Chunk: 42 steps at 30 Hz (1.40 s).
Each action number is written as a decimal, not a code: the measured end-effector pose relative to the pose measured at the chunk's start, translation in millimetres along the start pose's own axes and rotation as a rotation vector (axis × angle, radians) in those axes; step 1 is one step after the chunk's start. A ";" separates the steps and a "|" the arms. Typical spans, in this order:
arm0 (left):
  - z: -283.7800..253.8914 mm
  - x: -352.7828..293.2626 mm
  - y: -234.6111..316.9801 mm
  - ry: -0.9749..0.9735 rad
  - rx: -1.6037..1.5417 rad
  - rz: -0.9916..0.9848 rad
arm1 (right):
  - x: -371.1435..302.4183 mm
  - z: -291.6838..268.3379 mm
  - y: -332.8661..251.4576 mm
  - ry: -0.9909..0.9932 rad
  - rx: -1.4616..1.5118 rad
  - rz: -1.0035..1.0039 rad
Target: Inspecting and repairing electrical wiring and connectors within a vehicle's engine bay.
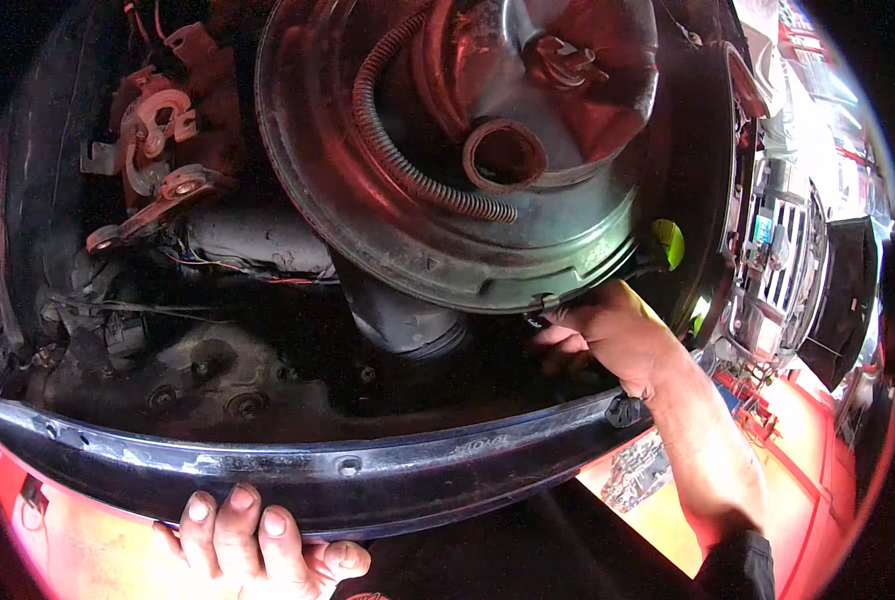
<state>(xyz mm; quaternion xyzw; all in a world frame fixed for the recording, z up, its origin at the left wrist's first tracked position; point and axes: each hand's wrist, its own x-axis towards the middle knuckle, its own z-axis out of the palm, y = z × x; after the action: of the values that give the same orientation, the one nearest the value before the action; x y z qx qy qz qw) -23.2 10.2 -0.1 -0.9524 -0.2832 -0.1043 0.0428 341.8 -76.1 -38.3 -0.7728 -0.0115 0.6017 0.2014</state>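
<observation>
A large round metal air cleaner housing (pixel 568 245), with a wide rolled rim, fills the upper middle of the engine bay. My right hand (pixel 608 330) reaches beneath its near rim. Its thumb and fingers close around a small dark clip (pixel 536 321) at that rim, and the shaded fingertips are partly hidden. Down at the lower left, my left hand (pixel 258 540) rests against the car's dark front panel (pixel 348 466). Its fingers are bent and spaced apart, pointing upward, with the thumb out to the right; it holds nothing.
A ribbed hose (pixel 378 130) curves over the housing beside a round pipe opening (pixel 506 155). A rusty latch (pixel 158 120) stands at the left. A black duct (pixel 403 325) runs below the housing. Another vehicle's grille (pixel 783 245) is at far right, above the red floor (pixel 798 430).
</observation>
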 end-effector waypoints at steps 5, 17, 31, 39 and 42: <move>-2.0 -1.6 -1.6 -0.035 -0.028 0.002 | 1.3 0.8 -4.0 -0.032 -0.072 0.040; -13.6 3.1 0.4 -0.164 0.007 -0.027 | 6.3 15.6 -2.1 0.062 0.105 -0.175; -20.4 10.6 2.4 -0.176 -0.058 -0.018 | 2.5 7.8 -1.1 -0.045 -0.294 -0.133; -9.0 11.3 6.4 -0.061 -0.066 -0.100 | 42.2 -22.7 51.7 0.203 -1.075 -0.458; -6.2 12.6 9.7 0.009 -0.057 -0.115 | 48.1 -30.4 60.4 0.212 -1.252 -0.501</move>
<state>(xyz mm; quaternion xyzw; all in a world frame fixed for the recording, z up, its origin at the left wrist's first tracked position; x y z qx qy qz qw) -8.7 7.8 8.5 -0.9349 -0.3342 -0.1190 0.0109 369.9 -128.0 -96.5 -0.7725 -0.5163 0.3378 -0.1506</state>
